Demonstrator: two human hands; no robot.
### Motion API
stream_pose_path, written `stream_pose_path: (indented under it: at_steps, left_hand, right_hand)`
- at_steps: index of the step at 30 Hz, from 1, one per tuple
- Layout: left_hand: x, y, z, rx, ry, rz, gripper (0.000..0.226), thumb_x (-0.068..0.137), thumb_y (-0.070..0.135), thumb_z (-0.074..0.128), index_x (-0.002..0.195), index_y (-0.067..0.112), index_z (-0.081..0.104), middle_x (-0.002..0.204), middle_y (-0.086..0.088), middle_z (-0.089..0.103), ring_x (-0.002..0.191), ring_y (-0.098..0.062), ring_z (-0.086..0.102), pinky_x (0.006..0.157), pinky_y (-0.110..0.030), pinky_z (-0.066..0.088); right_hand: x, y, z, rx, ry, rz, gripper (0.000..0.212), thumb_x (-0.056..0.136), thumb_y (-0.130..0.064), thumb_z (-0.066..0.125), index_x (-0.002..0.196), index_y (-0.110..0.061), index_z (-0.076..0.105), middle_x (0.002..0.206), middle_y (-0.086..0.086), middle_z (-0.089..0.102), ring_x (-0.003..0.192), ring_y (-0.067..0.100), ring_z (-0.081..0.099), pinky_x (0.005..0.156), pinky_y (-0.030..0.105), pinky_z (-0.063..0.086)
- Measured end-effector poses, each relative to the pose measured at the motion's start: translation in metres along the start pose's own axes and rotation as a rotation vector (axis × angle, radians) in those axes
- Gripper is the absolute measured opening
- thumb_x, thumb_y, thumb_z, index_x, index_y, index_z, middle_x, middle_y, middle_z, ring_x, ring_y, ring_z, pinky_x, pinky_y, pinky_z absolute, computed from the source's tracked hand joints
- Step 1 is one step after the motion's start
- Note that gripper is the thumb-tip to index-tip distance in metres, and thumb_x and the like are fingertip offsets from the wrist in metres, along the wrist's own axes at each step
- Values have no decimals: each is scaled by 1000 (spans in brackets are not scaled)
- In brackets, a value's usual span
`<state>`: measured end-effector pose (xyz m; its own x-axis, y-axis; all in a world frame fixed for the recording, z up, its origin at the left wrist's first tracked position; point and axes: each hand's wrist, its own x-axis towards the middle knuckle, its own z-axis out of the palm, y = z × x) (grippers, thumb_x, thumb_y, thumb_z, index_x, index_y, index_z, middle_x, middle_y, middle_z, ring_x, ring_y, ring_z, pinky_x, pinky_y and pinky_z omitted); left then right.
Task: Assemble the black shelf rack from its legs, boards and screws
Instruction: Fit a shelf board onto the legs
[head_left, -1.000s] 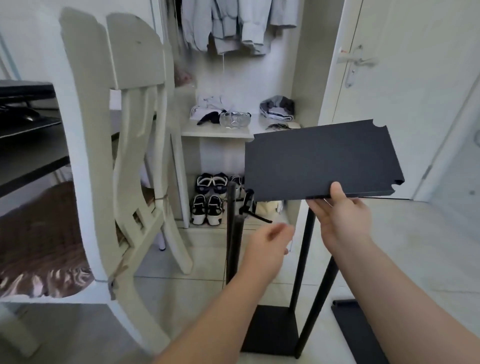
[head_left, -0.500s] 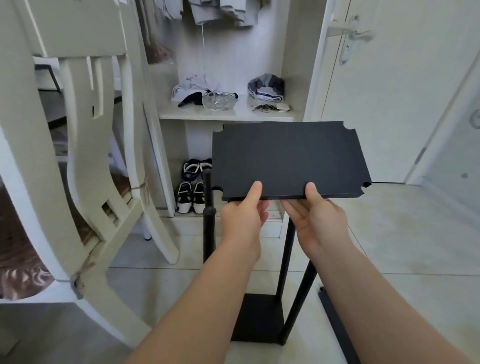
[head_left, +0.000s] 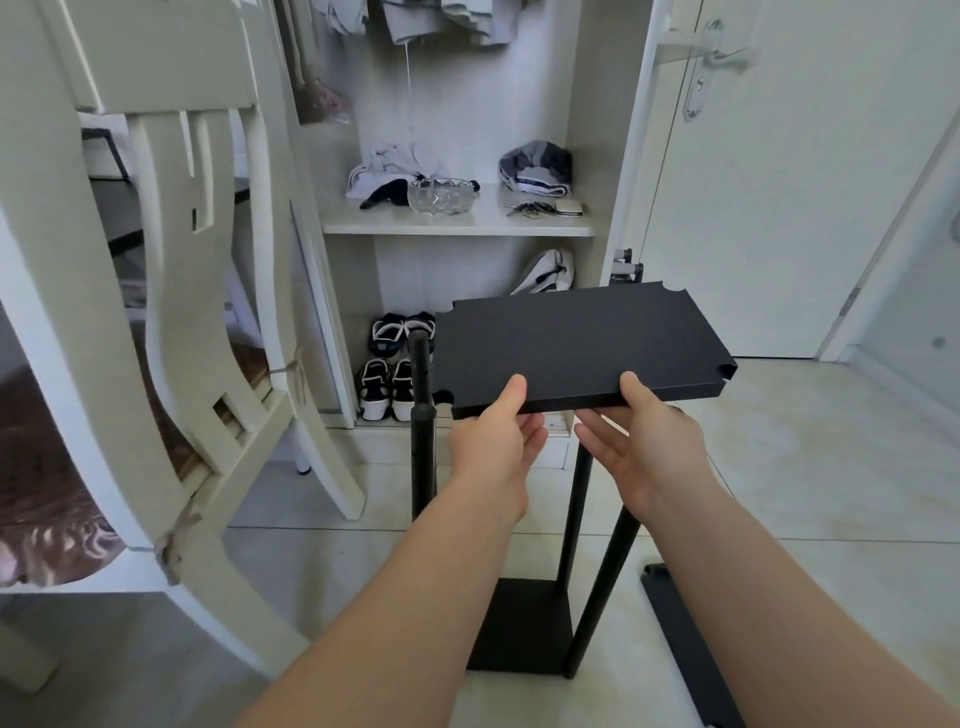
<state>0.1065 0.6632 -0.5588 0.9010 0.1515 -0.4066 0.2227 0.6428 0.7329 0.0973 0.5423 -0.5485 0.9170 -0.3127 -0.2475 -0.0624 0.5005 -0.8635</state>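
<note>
Partly built: bottom board (head_left: 519, 623) carries upright legs (head_left: 579, 509) below the fingers; left hand (head_left: 493, 441) and right hand (head_left: 644, 447) pinch the near edge of the second board (head_left: 576, 348), thumbs on top, level near the leg tops, judged not yet seated; no screws visible.

left: white chair (head_left: 171, 322) close | ahead: wardrobe shelf (head_left: 457, 226) | centre: upright black legs (head_left: 422, 441) | right: floor (head_left: 805, 467) open

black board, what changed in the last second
The left hand, free a second ago, took hold of the black board beside the right hand. The board came down and levelled toward the tops of the legs, which stayed upright on the bottom board.
</note>
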Motion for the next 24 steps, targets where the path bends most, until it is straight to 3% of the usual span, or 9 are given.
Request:
stream_pose_path:
  at_steps: [5, 24]
  left_hand:
    - [1, 0, -4, -5, 9, -38, 34, 87, 26, 78, 112, 7, 65, 106, -14, 72, 86, -17, 72, 66, -25, 59]
    - [13, 4, -26, 3, 104, -28, 33, 87, 25, 78, 111, 7, 64, 103, -14, 72, 81, -18, 70, 64, -26, 60]
  right_hand:
    - [-1, 4, 2, -35, 36, -17, 18, 99, -25, 64, 102, -7, 62, 105, 18, 73, 79, 22, 77, 61, 29, 62]
    - [4, 27, 15, -61, 25, 83, 19, 100, -26, 65, 102, -8, 64, 97, 14, 75, 80, 20, 77, 60, 27, 60]
